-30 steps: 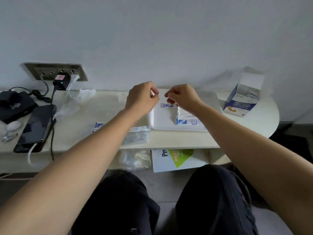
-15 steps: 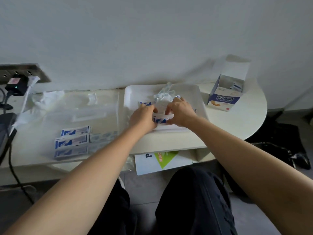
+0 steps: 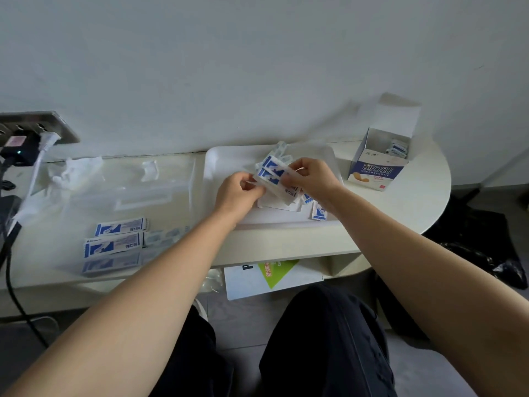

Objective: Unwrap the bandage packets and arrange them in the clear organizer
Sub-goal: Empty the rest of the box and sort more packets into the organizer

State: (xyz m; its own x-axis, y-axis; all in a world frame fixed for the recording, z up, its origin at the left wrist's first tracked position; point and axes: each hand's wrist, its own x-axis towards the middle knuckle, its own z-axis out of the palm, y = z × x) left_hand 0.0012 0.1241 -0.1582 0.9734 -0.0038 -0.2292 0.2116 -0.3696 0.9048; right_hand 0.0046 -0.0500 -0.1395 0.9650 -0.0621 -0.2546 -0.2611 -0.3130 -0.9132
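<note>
1. Nearest on my feed, dark trousers (image 3: 323, 339) fill the bottom of the frame, with both bare forearms reaching forward over them.
2. A leaflet (image 3: 272, 277) with a green patch lies on the shelf under the table (image 3: 415, 202).
3. Three packets (image 3: 113, 246) lie side by side at the near end of the organizer (image 3: 148, 199), which sits on the table left of the tray (image 3: 226, 159).
4. Over the tray, the left hand (image 3: 237, 190) and right hand (image 3: 312, 179) each pinch an end of a blue-and-white packet (image 3: 273, 176), fingers curled tight on it. I cannot tell whether it is one packet or several together.
5. Loose packets (image 3: 319, 212) lie on the tray, under and just beside the right wrist.
6. Farther right, an open box (image 3: 378, 167) stands upright with more packets inside.
7. At the far left, a crumpled wrapper (image 3: 74, 170) lies near the wall, below a socket (image 3: 37, 127) holding a black charger (image 3: 17, 150).
</note>
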